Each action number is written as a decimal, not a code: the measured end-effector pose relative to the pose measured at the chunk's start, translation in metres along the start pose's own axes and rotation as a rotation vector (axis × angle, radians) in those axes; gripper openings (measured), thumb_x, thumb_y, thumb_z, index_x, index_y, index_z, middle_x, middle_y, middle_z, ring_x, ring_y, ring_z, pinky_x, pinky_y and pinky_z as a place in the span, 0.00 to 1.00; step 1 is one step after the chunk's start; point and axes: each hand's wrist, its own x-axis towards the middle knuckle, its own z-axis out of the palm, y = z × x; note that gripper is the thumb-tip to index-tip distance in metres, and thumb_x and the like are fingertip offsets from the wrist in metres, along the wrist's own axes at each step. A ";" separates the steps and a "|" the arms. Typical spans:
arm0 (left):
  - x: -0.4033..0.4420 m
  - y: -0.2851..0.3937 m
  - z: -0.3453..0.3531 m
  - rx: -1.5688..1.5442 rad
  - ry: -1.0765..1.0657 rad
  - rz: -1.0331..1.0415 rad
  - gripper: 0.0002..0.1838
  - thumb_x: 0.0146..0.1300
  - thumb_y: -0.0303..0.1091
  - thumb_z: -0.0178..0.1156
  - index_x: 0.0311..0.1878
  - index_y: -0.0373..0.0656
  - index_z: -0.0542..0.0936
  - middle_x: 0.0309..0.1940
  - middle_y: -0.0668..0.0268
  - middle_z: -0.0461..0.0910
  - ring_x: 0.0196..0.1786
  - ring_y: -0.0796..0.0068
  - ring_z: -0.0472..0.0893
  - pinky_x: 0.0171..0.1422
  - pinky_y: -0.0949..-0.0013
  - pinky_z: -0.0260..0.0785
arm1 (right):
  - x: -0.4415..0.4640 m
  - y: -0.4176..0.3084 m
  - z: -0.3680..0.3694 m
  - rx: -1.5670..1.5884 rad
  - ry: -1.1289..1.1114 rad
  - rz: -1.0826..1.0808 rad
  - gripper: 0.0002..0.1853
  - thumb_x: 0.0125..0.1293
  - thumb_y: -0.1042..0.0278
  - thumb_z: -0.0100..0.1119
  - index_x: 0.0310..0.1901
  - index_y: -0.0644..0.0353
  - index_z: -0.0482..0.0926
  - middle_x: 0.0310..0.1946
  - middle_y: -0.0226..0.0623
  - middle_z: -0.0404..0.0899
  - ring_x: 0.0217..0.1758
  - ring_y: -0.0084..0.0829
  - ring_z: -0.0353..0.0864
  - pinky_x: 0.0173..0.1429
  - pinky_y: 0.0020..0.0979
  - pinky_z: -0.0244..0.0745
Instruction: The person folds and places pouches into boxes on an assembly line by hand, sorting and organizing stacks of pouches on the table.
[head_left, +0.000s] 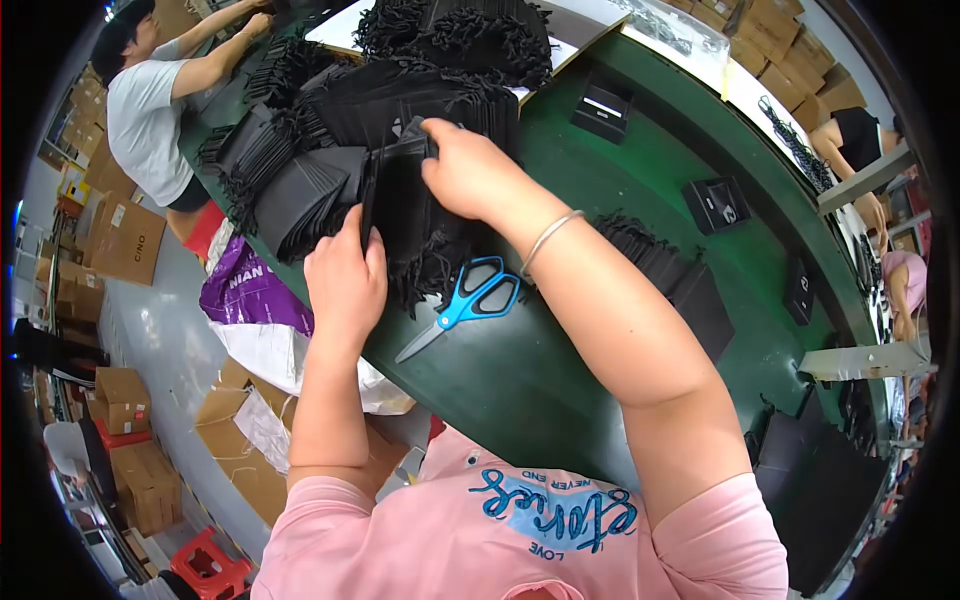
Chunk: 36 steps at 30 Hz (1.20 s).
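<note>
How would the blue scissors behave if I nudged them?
The blue scissors would probably slide, not roll, lying flat on the green table. Their grey blades look metal, so likely stiff. With the tip near the edge, pushing that way might drop them.

Pink T-shirt (pixel 400 545) worn, fabric creased at shoulders. Short sleeves (pixel 720 530) ended above elbows, same pink; forearms left uncovered. Chest marked with pale blue patch (pixel 555 525), overlaid by large looping script (pixel 610 520) in deeper blue, apparently read as "stories". Small dark capitals, "NEVER END" and "LOVE", printed on either side of script; all lettering seen upside down. Right wrist ringed by thin, silver-coloured bangle (pixel 552 240). Left fingers (pixel 351 228) and right fingers (pixel 440 132) left bare.
</note>
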 end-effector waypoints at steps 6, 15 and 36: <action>-0.006 0.002 0.008 0.008 0.058 0.007 0.22 0.66 0.39 0.54 0.59 0.37 0.74 0.39 0.54 0.83 0.40 0.55 0.79 0.48 0.60 0.66 | -0.008 -0.020 0.019 0.317 0.129 -0.022 0.35 0.59 0.61 0.64 0.66 0.65 0.64 0.53 0.55 0.79 0.50 0.45 0.83 0.52 0.34 0.78; -0.012 -0.007 0.017 0.037 0.124 0.113 0.24 0.65 0.43 0.57 0.60 0.40 0.75 0.57 0.55 0.76 0.54 0.56 0.75 0.59 0.56 0.63 | -0.019 -0.032 0.048 0.577 -0.012 0.007 0.31 0.62 0.65 0.63 0.64 0.68 0.65 0.47 0.48 0.81 0.43 0.39 0.83 0.47 0.32 0.79; -0.058 0.088 0.025 -0.417 -0.191 1.288 0.21 0.51 0.41 0.68 0.51 0.59 0.81 0.62 0.63 0.72 0.66 0.57 0.68 0.68 0.32 0.56 | -0.349 0.041 -0.075 0.893 0.617 0.719 0.25 0.68 0.75 0.53 0.67 0.57 0.67 0.57 0.38 0.74 0.58 0.34 0.75 0.62 0.33 0.70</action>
